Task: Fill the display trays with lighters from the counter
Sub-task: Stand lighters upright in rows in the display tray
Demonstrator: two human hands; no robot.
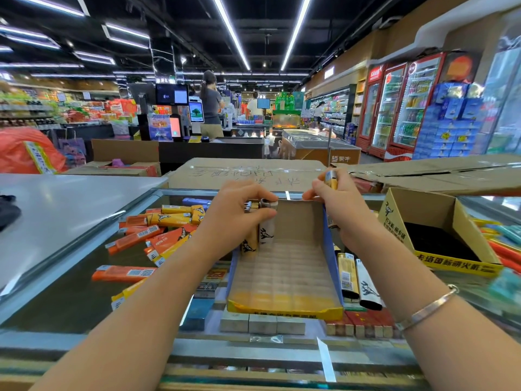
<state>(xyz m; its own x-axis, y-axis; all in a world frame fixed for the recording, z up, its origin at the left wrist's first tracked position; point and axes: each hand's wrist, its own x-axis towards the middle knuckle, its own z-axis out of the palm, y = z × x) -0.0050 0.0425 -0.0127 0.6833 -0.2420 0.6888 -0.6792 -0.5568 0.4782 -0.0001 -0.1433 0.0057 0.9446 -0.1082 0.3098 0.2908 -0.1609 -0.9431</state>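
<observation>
A person's left hand (239, 218) is gripping a white lighter (267, 230) with a black kangaroo mark, its fingers (262, 214) curled round the top, and is standing it upright in the far left corner of a blue-walled cardboard display tray (332, 258) on the glass worktop (70, 300). A yellow lighter (249, 244) is standing just beside the white one, nearer the palm, and more metal lighter tops (249, 205) are showing just beyond the fingers.

The right hand (341, 210) is clamping a yellow lighter with a metal cap (330, 179) in its curled fingers, while its fingertips (308, 195) are resting on the tray's far rim. The rest of the tray's ridged floor, on the near side of both hands, is holding no lighters.

To the left of the left-hand fingers, a loose heap of orange and yellow lighters (163, 230) is lying flat on the worktop. Below the right wrist, a gold lighter (348, 275) and a white lighter lying flat (368, 285) are touching side by side against the tray's outer wall. To the right of the right hand, a second, yellow-fronted display tray (439, 230) is standing with a dark interior. A silver bangle (428, 309) is circling the right wrist.
</observation>
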